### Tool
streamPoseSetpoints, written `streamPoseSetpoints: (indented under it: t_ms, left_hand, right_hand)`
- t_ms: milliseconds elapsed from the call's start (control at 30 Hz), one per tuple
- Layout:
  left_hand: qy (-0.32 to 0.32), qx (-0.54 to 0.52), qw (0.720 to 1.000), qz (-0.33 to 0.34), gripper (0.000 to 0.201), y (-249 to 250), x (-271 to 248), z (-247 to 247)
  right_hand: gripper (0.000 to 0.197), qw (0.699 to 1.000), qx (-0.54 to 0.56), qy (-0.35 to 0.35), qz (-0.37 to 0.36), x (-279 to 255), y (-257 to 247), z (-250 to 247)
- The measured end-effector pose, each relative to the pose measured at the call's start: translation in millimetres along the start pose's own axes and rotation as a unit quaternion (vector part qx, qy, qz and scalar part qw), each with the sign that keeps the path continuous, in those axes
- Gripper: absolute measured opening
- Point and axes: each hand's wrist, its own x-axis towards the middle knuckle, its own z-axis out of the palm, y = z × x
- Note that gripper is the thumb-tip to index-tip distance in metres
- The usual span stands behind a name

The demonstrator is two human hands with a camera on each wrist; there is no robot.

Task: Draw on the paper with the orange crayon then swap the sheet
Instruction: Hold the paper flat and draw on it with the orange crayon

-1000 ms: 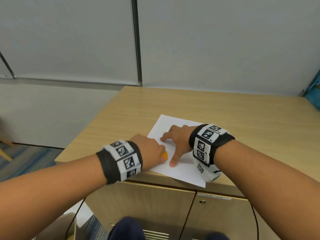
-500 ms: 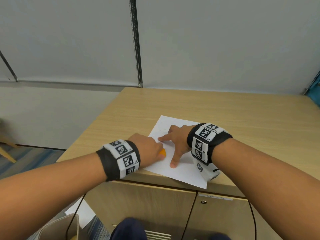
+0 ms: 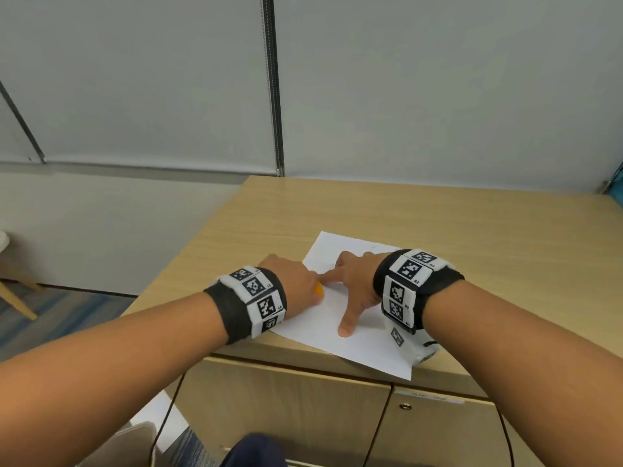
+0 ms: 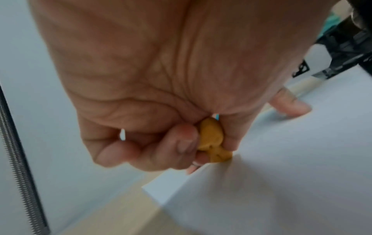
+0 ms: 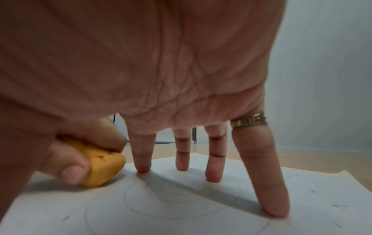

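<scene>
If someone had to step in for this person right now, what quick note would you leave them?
Left hand: grips the orange crayon, its tip down on the paper near the sheet's left edge.
Right hand: open, fingers spread and pressing the paper flat on the wooden cabinet top.
Done: nothing certain. Faint grey spiral lines show on the sheet; no orange marks are visible.
Left: draw with the crayon, then swap the sheet. No spare sheet is visible on the cabinet top.
</scene>
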Motion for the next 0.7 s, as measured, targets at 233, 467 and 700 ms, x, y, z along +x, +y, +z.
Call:
streamPoseSetpoints:
  t_ms: [233, 467, 700]
  left_hand:
    - [-0.019, -0.024, 0.999, 0.042, 0.048, 7.9, -10.6, 6.6]
    - [-0.016, -0.026, 0.998, 0.049, 0.047, 7.6, -12.2, 9.5]
    - [-0.047, -0.043, 0.998, 0.008, 0.051, -11.6, 5.9, 3.5]
  right_hand:
    - [0.117, 1.000, -0.005, -0.007, 0.001, 1.9, 1.2, -1.0]
    - [0.117, 1.000, -0.008, -0.008, 0.004, 1.4, 0.7, -0.8]
    - [0.116, 1.000, -0.008, -0.002, 0.007, 1.4, -0.2, 0.4]
